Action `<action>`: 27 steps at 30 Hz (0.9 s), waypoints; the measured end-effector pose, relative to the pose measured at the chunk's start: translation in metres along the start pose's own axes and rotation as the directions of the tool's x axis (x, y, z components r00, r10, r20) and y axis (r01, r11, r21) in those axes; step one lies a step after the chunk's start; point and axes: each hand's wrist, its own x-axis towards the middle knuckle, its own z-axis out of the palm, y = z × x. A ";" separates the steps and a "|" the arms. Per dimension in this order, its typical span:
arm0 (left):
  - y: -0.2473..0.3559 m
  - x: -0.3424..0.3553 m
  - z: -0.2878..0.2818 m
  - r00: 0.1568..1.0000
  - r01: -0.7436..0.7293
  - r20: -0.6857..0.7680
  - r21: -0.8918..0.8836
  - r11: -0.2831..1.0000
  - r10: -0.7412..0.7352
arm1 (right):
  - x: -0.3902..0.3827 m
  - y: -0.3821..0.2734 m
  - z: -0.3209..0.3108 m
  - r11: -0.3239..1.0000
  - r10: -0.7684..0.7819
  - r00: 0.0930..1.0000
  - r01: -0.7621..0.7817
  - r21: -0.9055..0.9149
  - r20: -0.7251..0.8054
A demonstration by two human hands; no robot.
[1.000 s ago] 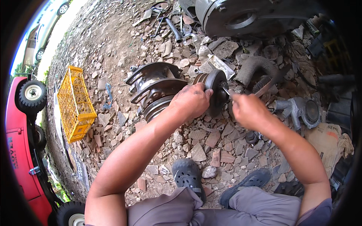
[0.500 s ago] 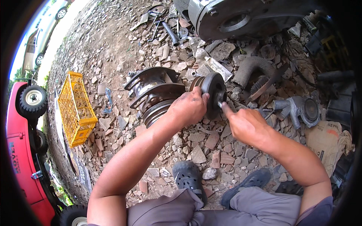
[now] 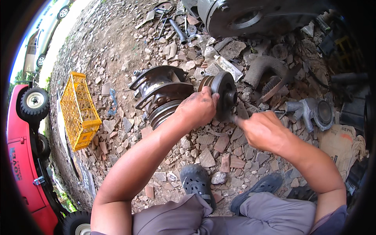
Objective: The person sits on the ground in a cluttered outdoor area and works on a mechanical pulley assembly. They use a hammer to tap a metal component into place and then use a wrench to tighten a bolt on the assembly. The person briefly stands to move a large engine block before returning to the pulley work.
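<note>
A dark, oily crankshaft (image 3: 166, 91) with broad counterweights lies on the rubble in front of me. To its right is a round grooved pulley (image 3: 226, 92) with a brownish ribbed section and a protruding hub. My left hand (image 3: 198, 105) is closed on the pulley's near rim, hiding whether pulley and crankshaft are joined. My right hand (image 3: 261, 128) is curled just right of the pulley's lower edge. Its index finger and thumb are pinched near a blurred, thin grey tip, too smeared to name.
A yellow crate (image 3: 80, 113) stands at left, near a red vehicle (image 3: 27, 156). A large metal housing (image 3: 250, 19) looms at the far right. Loose tools (image 3: 178, 31), a ribbed hose (image 3: 264, 70) and a cast pump-like part (image 3: 313, 111) lie around. Broken stones cover the ground.
My right hand has shifted down and right, its fingertip leaving the pulley's hub for beside the lower rim. My left hand still grips the pulley, which now shows its hub more fully.
</note>
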 end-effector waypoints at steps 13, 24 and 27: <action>-0.004 -0.002 0.005 0.998 -0.024 -0.060 0.002 1.000 0.024 | -0.007 0.066 0.070 0.866 0.214 0.968 -0.249 0.433 0.127; 0.001 -0.004 0.000 0.998 -0.030 -0.050 0.034 0.999 0.032 | 0.025 0.065 0.100 0.934 0.127 0.990 -0.097 0.342 -0.065; -0.004 -0.002 0.003 0.995 -0.063 -0.080 0.052 0.997 0.067 | 0.018 0.057 0.096 0.924 0.163 0.984 -0.178 0.337 0.074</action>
